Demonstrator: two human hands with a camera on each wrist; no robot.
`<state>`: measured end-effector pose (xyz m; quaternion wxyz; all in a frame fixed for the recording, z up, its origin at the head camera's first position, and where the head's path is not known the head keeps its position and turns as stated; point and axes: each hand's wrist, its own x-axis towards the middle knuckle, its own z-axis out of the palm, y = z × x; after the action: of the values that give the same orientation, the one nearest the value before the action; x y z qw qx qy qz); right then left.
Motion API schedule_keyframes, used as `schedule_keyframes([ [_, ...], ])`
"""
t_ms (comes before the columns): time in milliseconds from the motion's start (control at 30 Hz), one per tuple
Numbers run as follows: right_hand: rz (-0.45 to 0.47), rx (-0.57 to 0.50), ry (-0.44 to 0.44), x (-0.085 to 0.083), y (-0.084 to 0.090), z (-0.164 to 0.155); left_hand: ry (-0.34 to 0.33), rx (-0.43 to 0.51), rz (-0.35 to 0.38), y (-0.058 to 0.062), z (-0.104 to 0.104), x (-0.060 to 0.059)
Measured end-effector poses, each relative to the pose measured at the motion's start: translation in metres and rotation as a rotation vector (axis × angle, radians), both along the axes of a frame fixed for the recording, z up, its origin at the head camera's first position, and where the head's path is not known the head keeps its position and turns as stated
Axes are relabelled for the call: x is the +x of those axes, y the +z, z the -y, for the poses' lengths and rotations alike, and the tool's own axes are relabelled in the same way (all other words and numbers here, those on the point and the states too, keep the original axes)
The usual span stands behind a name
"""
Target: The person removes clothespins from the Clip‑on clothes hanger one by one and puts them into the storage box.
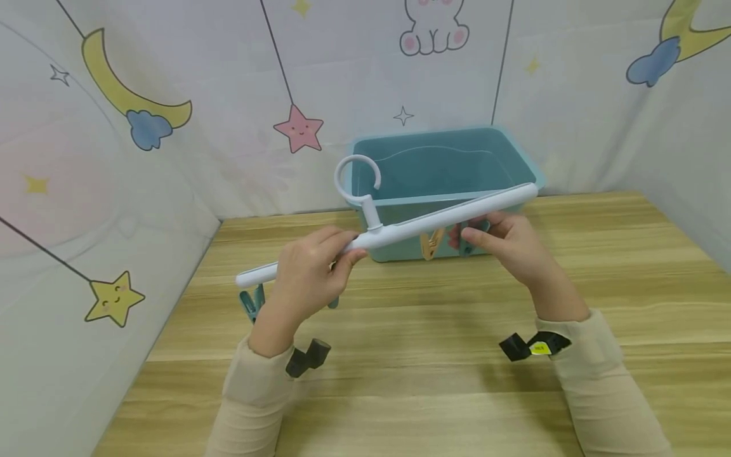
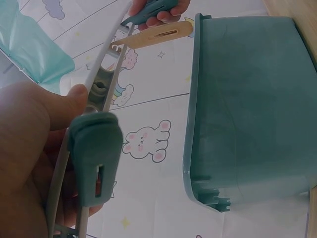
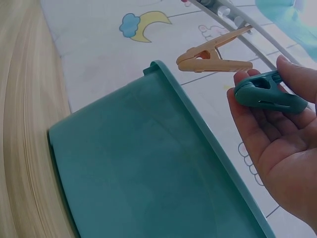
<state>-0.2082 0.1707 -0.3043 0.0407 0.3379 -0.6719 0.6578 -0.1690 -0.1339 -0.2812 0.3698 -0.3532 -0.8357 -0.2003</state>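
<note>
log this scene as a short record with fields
left hand: grips the white hanger bar near its hook
right hand: pinches a teal peg hanging from the bar
tan peg: hangs from the bar beside the teal one, untouched
other peg: a second teal peg hangs by the left grip
bin: teal bin behind the hanger, on the wooden table
hanger pose: held above the table, tilted, right end higher

A teal plastic bin stood at the far side of the wooden table. Behind it hung a white curtain printed with moons, stars and a rabbit.
</note>
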Motion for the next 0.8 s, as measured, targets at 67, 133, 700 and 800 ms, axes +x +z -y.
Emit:
schedule_keyframes([
  [67, -0.002, -0.01, -0.005, 0.0003, 0.0004, 0.0004, 0.0, 0.001, 0.001, 0.0003, -0.0001, 0.0001],
  [133, -0.001, -0.02, -0.012, 0.0007, 0.0007, 0.0007, 0.001, 0.001, 0.003, 0.0004, -0.0001, 0.0004],
  [700, 0.007, -0.046, -0.091, 0.0042, 0.0034, 0.0048, -0.008, 0.009, -0.006, 0.001, 0.0011, 0.0002],
  [800, -0.004, -0.044, -0.118, 0.0061, 0.0046, 0.0065, -0.005, 0.008, -0.008, 0.001, 0.0013, 0.0003],
])
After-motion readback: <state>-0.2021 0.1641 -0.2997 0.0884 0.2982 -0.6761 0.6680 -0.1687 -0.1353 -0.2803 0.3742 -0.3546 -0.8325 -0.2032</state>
